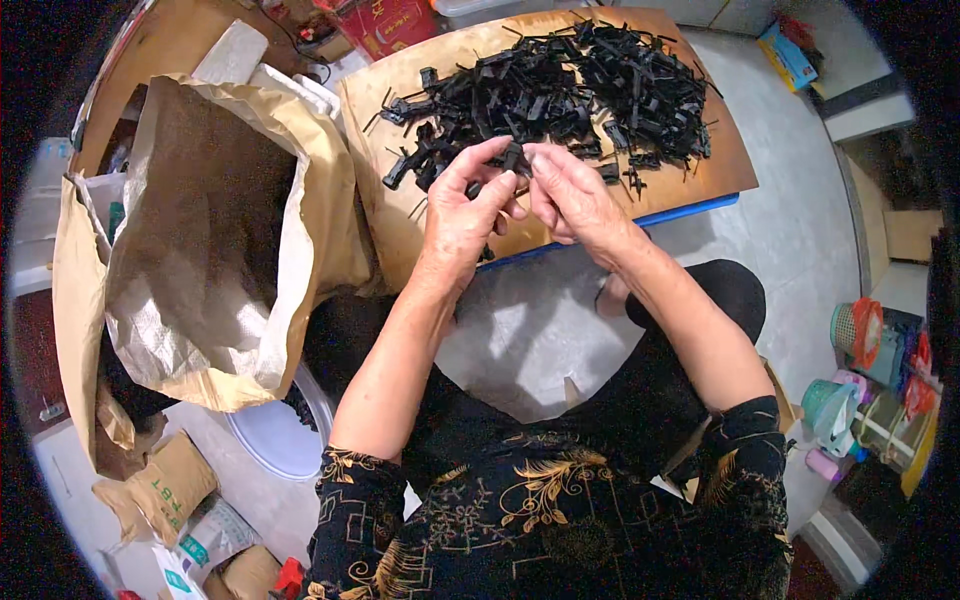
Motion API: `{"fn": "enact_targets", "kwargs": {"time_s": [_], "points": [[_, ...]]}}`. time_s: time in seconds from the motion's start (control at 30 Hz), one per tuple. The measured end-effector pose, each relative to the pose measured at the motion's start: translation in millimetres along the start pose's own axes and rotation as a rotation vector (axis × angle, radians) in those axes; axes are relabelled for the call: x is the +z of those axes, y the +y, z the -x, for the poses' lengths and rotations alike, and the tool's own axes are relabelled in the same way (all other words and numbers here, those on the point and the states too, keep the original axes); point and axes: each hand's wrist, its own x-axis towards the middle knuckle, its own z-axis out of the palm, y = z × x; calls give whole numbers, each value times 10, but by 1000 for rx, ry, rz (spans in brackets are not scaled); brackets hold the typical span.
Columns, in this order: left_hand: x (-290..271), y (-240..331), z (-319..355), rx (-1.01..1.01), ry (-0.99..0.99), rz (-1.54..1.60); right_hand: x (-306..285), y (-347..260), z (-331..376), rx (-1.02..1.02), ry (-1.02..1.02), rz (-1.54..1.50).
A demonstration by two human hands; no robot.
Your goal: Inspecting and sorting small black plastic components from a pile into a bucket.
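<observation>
Black gold-patterned clothing lies nearest the camera, with both forearms reaching past it to the near edge of the surface. Above that edge, the left hand pinches a small black part between thumb and forefinger; the right hand has its thumb and forefinger together at the part's right side, but what they grip is hidden. With only fingertips on something so small, a slip could drop it over the near edge onto the grey floor. Black parts lie tangled toward the far edge, so pulling one might drag others along. Beside the left edge gapes a paper sack; its soft rim could fold if an elbow knocked it.
</observation>
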Motion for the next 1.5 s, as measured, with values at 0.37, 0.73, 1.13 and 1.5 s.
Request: {"fn": "enact_targets", "kwargs": {"time_s": [0.37, 0.73, 1.13, 1.5], "points": [[2, -71, -18, 10, 53, -53, 64, 89, -109, -11, -12, 157], [45, -232, -54, 214, 182, -244, 133, 65, -174, 93, 38, 138], [72, -90, -58, 136, 151, -152, -128, 155, -270, 25, -85, 239], [111, 47, -28, -60, 4, 450, -303, -104, 67, -134, -88, 89]]}}
